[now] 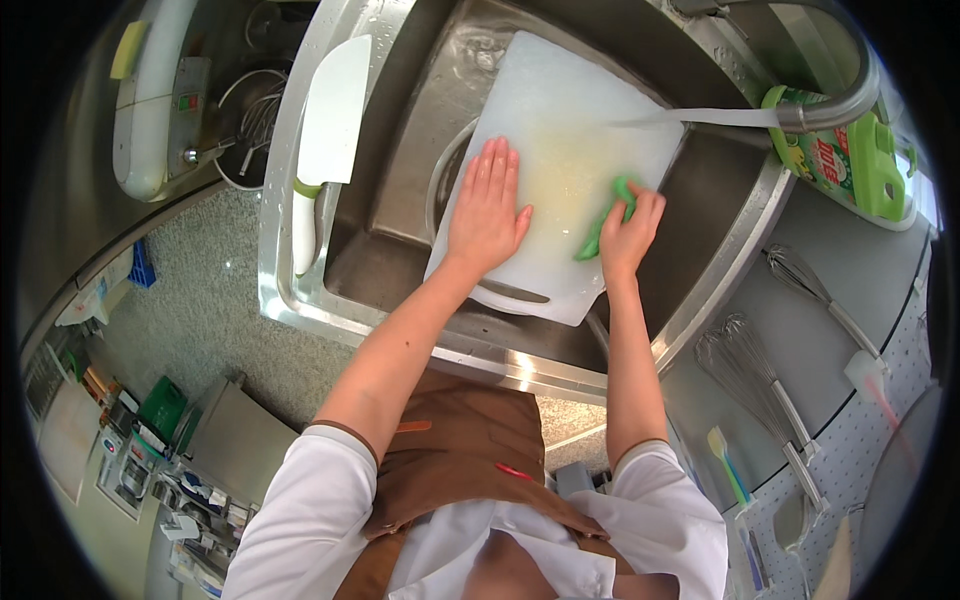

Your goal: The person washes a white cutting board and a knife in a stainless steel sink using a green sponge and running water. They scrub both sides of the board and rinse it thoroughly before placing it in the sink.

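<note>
A white plastic cutting board (577, 97) with a handle slot lies tilted inside a stainless steel sink (420, 180). My left hand (489, 206) rests flat on the board's left side, holding nothing, its thumb spread from the fingers. With my right hand (634, 232) I grip a green cloth (600, 232) against the board's right side. Water (720, 115) streams from the faucet (825, 109) onto the board's upper right. A pale yellowish patch shows on the wet middle of the board. Part of a round rim (442, 176) shows under the board's left edge.
A white-bladed knife (330, 120) lies on the sink's left ledge. At the right stands a green detergent jug (840, 150). Several whisks (750, 382) hang on the right wall. A stand mixer (154, 97) with a bowl stands at upper left.
</note>
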Demonstrator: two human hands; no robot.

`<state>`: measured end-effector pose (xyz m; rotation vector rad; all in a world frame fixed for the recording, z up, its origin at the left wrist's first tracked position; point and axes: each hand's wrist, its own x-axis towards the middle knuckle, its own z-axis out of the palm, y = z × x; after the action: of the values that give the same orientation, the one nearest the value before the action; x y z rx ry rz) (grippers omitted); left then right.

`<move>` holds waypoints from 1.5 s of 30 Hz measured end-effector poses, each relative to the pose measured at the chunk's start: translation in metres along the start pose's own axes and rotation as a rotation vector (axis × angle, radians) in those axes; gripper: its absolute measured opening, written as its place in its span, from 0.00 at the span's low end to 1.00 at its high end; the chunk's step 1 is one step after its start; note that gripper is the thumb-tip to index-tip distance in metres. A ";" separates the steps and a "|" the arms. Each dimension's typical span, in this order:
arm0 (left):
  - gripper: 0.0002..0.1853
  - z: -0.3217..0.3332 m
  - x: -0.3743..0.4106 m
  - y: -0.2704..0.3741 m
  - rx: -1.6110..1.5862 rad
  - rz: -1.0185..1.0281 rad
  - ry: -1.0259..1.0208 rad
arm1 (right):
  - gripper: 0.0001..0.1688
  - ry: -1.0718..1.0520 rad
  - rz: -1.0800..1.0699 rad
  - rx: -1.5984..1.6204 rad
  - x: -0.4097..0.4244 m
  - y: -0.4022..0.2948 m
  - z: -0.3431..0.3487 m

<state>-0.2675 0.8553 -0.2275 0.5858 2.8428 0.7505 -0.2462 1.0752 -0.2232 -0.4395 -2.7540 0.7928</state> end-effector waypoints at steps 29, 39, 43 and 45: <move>0.46 0.004 0.000 0.003 0.065 -0.025 -0.038 | 0.18 0.016 0.111 0.005 0.016 -0.035 0.015; 0.46 0.004 0.000 0.001 0.018 -0.012 -0.034 | 0.17 -0.082 0.088 -0.002 0.029 -0.019 0.005; 0.47 0.001 0.002 0.004 0.081 -0.003 -0.070 | 0.16 0.049 0.098 0.011 0.024 -0.034 0.031; 0.47 -0.001 0.004 0.006 0.117 0.003 -0.123 | 0.15 -0.027 -0.046 0.154 0.018 -0.085 0.057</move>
<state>-0.2697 0.8613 -0.2243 0.6289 2.7859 0.5313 -0.2991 0.9853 -0.2211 -0.3359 -2.6914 0.9965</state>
